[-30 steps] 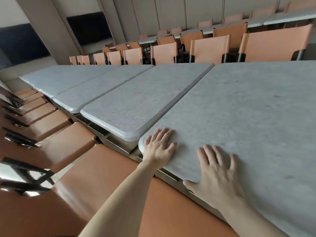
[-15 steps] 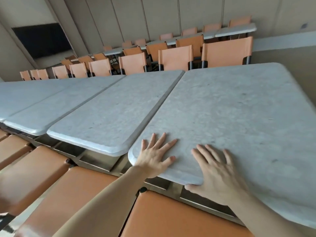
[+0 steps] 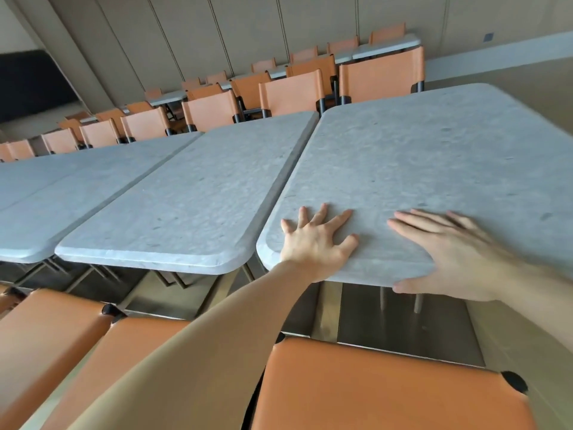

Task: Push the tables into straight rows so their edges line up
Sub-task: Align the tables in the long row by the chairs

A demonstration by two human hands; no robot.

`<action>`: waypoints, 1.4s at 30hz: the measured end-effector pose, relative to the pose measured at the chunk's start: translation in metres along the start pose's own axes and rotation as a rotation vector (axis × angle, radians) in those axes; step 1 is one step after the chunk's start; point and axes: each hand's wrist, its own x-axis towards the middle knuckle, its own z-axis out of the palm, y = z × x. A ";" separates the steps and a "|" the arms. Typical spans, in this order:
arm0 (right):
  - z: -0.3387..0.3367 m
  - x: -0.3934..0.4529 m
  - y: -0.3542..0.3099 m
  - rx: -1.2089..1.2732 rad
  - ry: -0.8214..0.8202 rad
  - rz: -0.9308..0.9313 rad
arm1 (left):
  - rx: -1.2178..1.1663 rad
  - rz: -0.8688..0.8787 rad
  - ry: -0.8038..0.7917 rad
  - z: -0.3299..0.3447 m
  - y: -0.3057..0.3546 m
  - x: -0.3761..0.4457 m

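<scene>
Head view: both palms on the end table, near edge not yet flush

Head view puts the end table at the right of the row, its near edge sitting slightly nearer me than that of the neighbouring table on its left, with a narrow gap between their long sides. My left hand lies flat near the near-left corner, fingers spread, gripping nothing. My right hand is flat too, fingers straight, thumb hooked under the near edge; it is motion-blurred.

Judgement: the top looks rigid and fairly light on folding legs, its surface textured enough for palms to hold. I would push from the near edge, hands apart, to stop it yawing. Orange chairs stand near me, more beyond the far edge.
</scene>
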 end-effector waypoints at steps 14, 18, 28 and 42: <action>-0.002 0.016 0.000 0.001 -0.021 0.006 | -0.028 -0.007 -0.024 -0.004 -0.008 0.013; -0.006 0.015 -0.003 -0.002 -0.029 0.005 | -0.032 -0.005 -0.012 -0.004 -0.007 0.012; -0.009 0.013 -0.002 0.110 -0.040 0.032 | -0.059 -0.020 -0.049 -0.006 -0.008 0.012; 0.008 0.090 -0.064 0.163 0.297 0.758 | -0.153 0.043 -0.013 -0.001 -0.013 0.011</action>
